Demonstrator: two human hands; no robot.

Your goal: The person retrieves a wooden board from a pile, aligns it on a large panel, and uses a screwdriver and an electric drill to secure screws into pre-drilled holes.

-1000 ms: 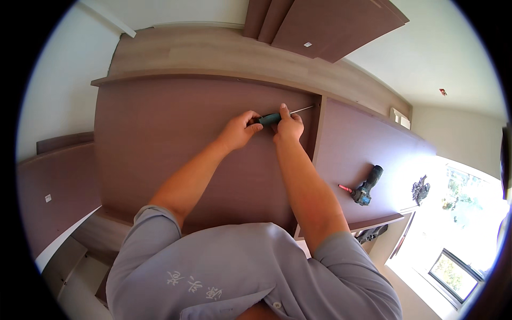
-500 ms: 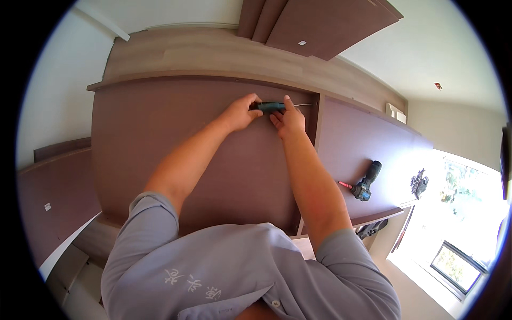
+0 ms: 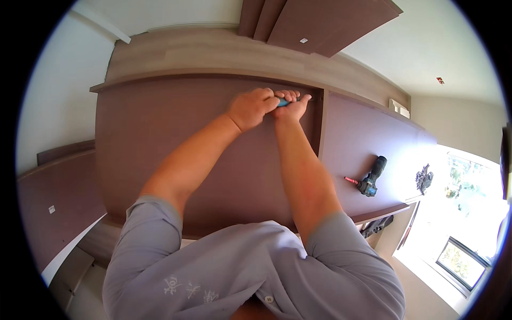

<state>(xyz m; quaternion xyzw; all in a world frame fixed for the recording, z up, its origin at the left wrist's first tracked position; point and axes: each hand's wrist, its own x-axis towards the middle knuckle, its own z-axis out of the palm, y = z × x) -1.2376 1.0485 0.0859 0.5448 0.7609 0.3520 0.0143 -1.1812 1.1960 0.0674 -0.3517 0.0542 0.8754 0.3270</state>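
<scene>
A screwdriver with a teal handle lies level across the far right corner of a shallow brown cabinet frame. My left hand is closed around the handle's rear end. Just to its right, the fingers of my right hand wrap the front of the handle, thumb stretched toward the shaft. The shaft points right at the brown divider panel; fingers hide most of it, and I cannot make out what its tip touches.
A cordless drill with a red bit lies on the panel right of the divider, with a dark clump of small pieces beyond it. Brown boards lie at the far side, another board at the left. A bright window is at the right.
My left hand has turned and closed more fully over the handle's end. My right fingers have curled around the handle, covering more of it. The drill lies as before.
</scene>
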